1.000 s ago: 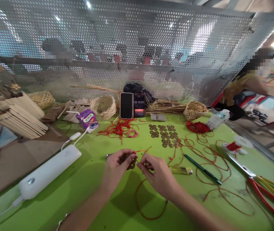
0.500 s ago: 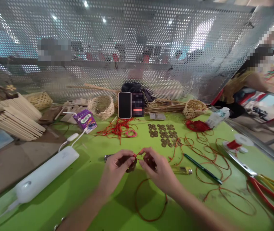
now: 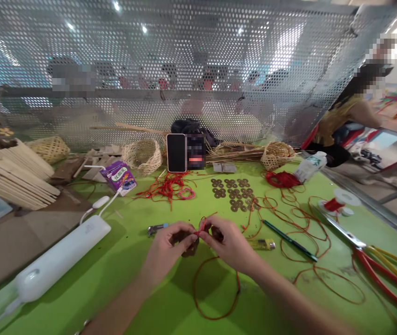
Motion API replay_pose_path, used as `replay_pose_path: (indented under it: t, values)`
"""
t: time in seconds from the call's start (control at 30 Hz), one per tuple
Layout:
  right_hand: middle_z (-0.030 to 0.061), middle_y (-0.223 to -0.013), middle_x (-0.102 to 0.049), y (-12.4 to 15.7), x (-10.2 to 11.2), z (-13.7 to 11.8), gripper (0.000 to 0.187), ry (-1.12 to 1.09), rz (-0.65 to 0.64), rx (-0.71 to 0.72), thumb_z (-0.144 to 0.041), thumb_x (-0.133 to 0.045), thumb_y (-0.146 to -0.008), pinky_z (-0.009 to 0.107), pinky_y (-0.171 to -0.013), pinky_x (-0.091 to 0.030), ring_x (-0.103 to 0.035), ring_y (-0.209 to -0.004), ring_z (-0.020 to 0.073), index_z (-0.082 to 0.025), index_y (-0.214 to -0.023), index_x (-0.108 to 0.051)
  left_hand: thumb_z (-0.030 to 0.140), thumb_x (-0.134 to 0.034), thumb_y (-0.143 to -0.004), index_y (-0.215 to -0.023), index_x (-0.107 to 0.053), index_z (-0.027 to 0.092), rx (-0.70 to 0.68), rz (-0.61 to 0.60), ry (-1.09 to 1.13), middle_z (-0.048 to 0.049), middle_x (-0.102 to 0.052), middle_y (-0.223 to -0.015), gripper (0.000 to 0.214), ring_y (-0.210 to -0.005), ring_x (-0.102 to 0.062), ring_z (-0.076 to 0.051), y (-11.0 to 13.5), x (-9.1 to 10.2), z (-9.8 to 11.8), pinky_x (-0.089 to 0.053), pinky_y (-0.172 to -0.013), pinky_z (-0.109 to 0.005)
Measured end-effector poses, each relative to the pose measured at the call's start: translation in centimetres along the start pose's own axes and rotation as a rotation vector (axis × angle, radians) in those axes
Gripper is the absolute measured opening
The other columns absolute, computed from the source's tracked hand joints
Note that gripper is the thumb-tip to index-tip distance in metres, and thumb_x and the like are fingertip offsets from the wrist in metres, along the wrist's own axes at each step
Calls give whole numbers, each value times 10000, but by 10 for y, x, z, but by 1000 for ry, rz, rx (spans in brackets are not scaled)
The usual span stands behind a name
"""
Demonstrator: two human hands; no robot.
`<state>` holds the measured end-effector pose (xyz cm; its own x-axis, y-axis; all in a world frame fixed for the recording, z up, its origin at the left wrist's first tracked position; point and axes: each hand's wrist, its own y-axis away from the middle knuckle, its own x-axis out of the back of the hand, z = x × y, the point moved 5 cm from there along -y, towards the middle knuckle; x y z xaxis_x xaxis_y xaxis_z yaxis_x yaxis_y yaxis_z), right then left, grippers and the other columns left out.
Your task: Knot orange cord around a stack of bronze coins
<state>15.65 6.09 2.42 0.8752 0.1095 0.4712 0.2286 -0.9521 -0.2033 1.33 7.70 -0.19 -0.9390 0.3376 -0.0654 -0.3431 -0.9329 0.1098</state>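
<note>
My left hand and my right hand meet fingertip to fingertip over the green table. Both pinch a thin red cord, which makes a small loop between them. A few dark round coins hang partly hidden beneath my left fingers. Below my hands, a larger loop of cord lies on the table. A yellow lighter is beside my right hand, and another lighter with a metal end lies left of my left hand. Several coins are laid out in groups beyond my hands.
Red cord scraps lie ahead. To the right are a dark green pen, scissors, a spool and a plastic bottle. Leftward are a white power strip and a purple drink carton. A phone stands at the back.
My fingertips have drawn closer together, and the red cord between them now forms a small raised loop. The whole view has shifted slightly.
</note>
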Motion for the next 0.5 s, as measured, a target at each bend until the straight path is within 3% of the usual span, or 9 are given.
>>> replay_pose_path:
  t: [0.1, 0.23, 0.3, 0.37, 0.43, 0.5]
  values:
    - [-28, -661, -506, 0, -3, 1, 73, 2, -9, 2, -186, -490, -872, 204, -500, -319, -412, -531, 99, -185, -808, -526, 291, -713, -728, -752, -672, 150, -29, 49, -92, -4, -625, -600, 149, -538, -571, -127, 2, 2, 2, -457, -487, -213]
    - [-27, -693, -483, 4, -11, 4, 49, -62, -21, -26, -179, -460, -875, 207, -508, -314, -409, -539, 98, -193, -835, -485, 244, -676, -770, -969, -644, 191, -131, 142, -268, -25, -697, -764, 209, -678, -655, -172, 7, 5, 8, -538, -575, -245]
    - [-54, -626, -417, 6, -14, 6, 28, -142, -57, -73, -213, -451, -889, 206, -481, -283, -374, -507, 97, -199, -877, -471, 216, -660, -795, -1002, -628, 210, -343, 191, -437, -25, -714, -817, 210, -719, -674, -172, 11, 6, 18, -553, -640, -260]
    - [-69, -592, -371, 9, -17, 7, 93, -240, -114, -131, -290, -451, -906, 206, -463, -260, -345, -492, 97, -200, -928, -467, 171, -648, -814, -957, -633, 209, -660, 220, -660, -19, -719, -808, 149, -711, -672, -159, 19, 3, 30, -541, -678, -265]
    - [-52, -624, -420, 10, -18, 8, 185, -315, -158, -167, -376, -449, -913, 209, -473, -269, -350, -514, 96, -194, -926, -481, 112, -636, -823, -966, -628, 194, -945, 207, -866, -17, -719, -795, 165, -708, -662, -152, 30, -3, 36, -520, -695, -279]
    - [-25, -666, -480, 9, -18, 8, 260, -365, -178, -186, -424, -430, -918, 215, -497, -290, -359, -541, 95, -183, -845, -496, 60, -619, -827, -1011, -619, 164, -1109, 156, -1023, -29, -724, -815, 211, -749, -657, -158, 37, -7, 38, -496, -732, -300]
